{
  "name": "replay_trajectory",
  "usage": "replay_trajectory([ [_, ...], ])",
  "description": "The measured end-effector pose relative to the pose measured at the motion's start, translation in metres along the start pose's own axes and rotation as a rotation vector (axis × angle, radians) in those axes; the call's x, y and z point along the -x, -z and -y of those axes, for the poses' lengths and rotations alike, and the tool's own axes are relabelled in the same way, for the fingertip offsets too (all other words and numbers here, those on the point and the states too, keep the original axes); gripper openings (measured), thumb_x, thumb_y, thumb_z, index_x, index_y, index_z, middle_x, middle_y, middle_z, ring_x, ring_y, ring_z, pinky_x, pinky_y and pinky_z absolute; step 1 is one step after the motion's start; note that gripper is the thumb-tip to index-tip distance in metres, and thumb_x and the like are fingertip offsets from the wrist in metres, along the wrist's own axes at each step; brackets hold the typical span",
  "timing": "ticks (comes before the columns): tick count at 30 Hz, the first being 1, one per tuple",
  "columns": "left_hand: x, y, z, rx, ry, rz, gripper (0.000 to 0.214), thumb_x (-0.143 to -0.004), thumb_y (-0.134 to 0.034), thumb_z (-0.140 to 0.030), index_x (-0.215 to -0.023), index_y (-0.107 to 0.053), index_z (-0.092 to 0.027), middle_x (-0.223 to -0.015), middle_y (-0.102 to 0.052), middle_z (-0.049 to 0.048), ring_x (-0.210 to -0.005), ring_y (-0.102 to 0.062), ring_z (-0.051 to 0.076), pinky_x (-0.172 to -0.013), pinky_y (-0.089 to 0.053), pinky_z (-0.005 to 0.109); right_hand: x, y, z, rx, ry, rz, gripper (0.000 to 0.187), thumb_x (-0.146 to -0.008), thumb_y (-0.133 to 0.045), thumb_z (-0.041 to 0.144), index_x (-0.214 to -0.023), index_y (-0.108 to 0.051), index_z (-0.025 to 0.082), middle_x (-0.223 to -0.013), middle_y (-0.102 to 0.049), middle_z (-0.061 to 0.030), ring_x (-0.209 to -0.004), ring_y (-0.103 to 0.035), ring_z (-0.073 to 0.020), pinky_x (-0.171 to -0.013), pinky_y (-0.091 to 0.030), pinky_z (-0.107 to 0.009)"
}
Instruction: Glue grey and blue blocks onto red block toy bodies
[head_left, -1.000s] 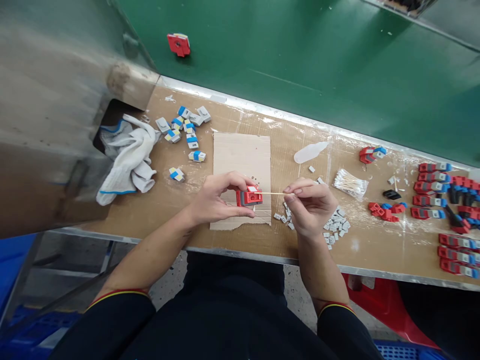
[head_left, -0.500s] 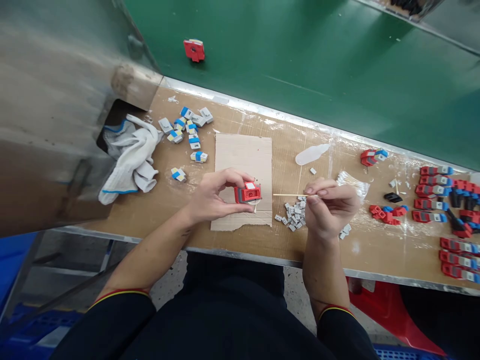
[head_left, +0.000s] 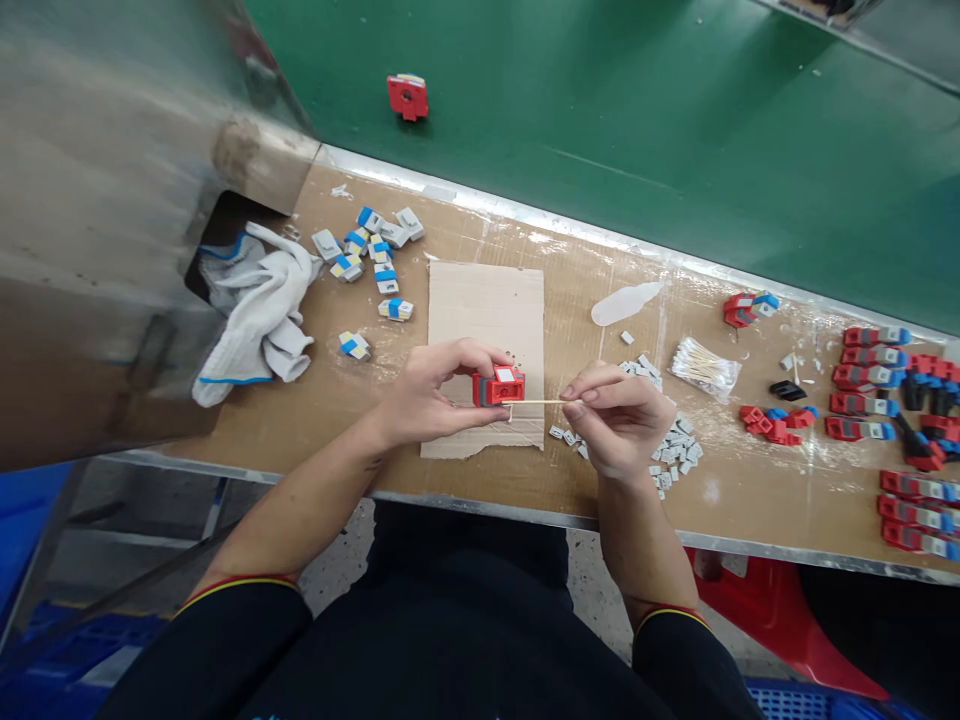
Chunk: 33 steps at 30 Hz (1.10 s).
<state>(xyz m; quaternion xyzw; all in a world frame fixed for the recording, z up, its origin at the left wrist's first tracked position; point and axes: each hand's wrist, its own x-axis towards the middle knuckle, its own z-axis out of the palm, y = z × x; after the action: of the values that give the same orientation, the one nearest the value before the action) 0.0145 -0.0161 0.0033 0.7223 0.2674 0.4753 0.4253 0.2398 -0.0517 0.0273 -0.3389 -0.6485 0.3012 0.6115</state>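
L hand point(head_left: 424, 397) grip pinching red pc point(head_left: 499, 387); R hand point(head_left: 621, 415) pinching thin stick point(head_left: 546, 402) nr it

At the centre, the red-and-grey plastic block point(head_left: 501, 390) is partly covered at eleven and seven o'clock by the left hand point(head_left: 439, 395), while the tip of the thin wooden stick point(head_left: 546, 402) is too small for contact to be judged, its other end being concealed within the right hand point(head_left: 621, 415). By that hand, the heap of small grey pieces point(head_left: 679, 445) is partly masked. At three o'clock, the red-and-blue parts point(head_left: 935, 367) are cut off by the picture's edge.
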Motion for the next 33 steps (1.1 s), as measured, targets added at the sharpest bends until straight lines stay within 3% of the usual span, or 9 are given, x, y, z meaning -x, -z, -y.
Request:
replay_trajectory([
  [22,0.001,0.000,0.003,0.024,-0.045,-0.026,0.033,-0.080,-0.094,-0.033,-0.096,-0.067,-0.019,-0.106,-0.084,0.0128,-0.099,-0.082,0.021,-0.082,-0.069,0.026,0.001,0.003,-0.001,-0.039,-0.001,-0.010,0.016,-0.090,-0.079,0.014,-0.095,-0.073,0.028,-0.081,-0.079,0.0006,-0.066,-0.071,-0.0145,-0.051,-0.053,-0.027],
  [30,0.002,0.001,0.002,0.016,-0.031,-0.027,0.033,-0.080,-0.093,-0.031,-0.096,-0.067,-0.019,-0.108,-0.083,0.0136,-0.098,-0.082,0.022,-0.081,-0.069,0.028,-0.001,0.005,0.000,0.061,0.013,-0.025,0.011,-0.093,-0.078,0.023,-0.088,-0.069,0.027,-0.075,-0.075,0.0016,-0.060,-0.067,-0.0135,-0.049,-0.048,-0.028],
  [33,0.003,0.002,0.004,0.038,-0.019,-0.038,0.034,-0.079,-0.094,-0.030,-0.097,-0.068,-0.019,-0.109,-0.084,0.0129,-0.099,-0.082,0.022,-0.082,-0.070,0.029,-0.001,0.014,-0.001,0.065,-0.005,-0.088,0.013,-0.093,-0.079,0.028,-0.086,-0.068,0.028,-0.075,-0.074,0.0023,-0.059,-0.065,-0.0133,-0.052,-0.050,-0.029],
])
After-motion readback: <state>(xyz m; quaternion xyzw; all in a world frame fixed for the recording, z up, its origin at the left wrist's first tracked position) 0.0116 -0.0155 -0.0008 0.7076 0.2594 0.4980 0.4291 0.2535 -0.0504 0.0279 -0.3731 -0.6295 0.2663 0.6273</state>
